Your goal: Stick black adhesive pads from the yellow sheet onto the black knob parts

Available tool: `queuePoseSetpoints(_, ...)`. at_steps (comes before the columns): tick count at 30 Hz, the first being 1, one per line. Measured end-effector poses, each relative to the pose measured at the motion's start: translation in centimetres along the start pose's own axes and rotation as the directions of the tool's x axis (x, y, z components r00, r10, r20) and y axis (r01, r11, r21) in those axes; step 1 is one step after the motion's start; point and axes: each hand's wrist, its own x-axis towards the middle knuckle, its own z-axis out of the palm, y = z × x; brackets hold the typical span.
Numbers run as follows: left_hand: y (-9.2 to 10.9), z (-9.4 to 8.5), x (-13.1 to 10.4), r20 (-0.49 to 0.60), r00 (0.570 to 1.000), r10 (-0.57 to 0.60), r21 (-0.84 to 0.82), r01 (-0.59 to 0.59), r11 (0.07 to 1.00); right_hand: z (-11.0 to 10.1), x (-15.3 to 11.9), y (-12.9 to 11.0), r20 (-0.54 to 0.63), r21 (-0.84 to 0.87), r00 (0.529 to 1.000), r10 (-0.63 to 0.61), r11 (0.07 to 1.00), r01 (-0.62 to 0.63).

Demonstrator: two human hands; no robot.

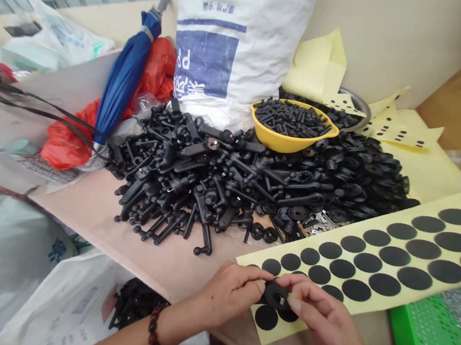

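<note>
Between my two hands is a round black plastic part (275,296) with a small metal piece at its centre. The fingers of my left hand (234,292) pinch its left edge, and my right hand (318,311) grips the right edge. Under it lies a yellow sheet (277,337) with rows of round black stickers (356,290). Behind my hands a large pile of black arm-shaped parts (196,173) covers the table (94,208).
A yellow bowl (288,141) of small black screw-like pieces stands on the pile. Behind it rises a white sack (247,44). A folded blue umbrella (124,79) leans at the left beside red bags (67,142). A green basket (412,343) holds metal pieces at lower right.
</note>
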Motion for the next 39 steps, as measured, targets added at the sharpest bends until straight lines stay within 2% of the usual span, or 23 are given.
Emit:
queuePoseSetpoints(7,-0.2,0.1,0.0,-0.003,1.000,-0.015,-0.012,0.015,1.000,0.3,0.1,-0.2,-0.021,-0.023,1.000,-0.013,1.000,0.012)
queuePoseSetpoints(12,-0.6,0.4,-0.1,-0.022,0.999,0.034,0.009,-0.034,0.999,0.6,0.0,-0.6,-0.019,-0.029,1.000,-0.020,0.999,0.020)
queuePoseSetpoints(20,-1.0,1.0,-0.8,-0.115,0.989,0.088,0.112,-0.075,0.991,1.6,-0.1,-1.4,-0.053,-0.068,0.996,-0.069,0.996,0.066)
queuePoseSetpoints(24,-1.3,1.4,-1.1,-0.200,0.971,0.133,0.165,-0.101,0.981,1.8,0.0,-1.6,-0.052,-0.122,0.995,-0.090,0.989,0.083)
queuePoseSetpoints(30,-2.3,2.0,-1.4,-0.279,0.923,0.264,0.153,-0.229,0.961,2.4,-0.1,-1.7,-0.056,-0.112,0.991,-0.121,0.987,0.114)
queuePoseSetpoints(33,-2.6,2.0,-1.6,-0.304,0.911,0.280,0.161,-0.241,0.957,2.7,-0.1,-1.2,-0.058,-0.087,0.990,-0.131,0.988,0.125)
queuePoseSetpoints(39,-3.2,2.3,-2.0,-0.327,0.899,0.291,0.164,-0.249,0.954,3.2,-0.6,-0.4,-0.108,-0.050,0.992,-0.066,0.997,0.061)
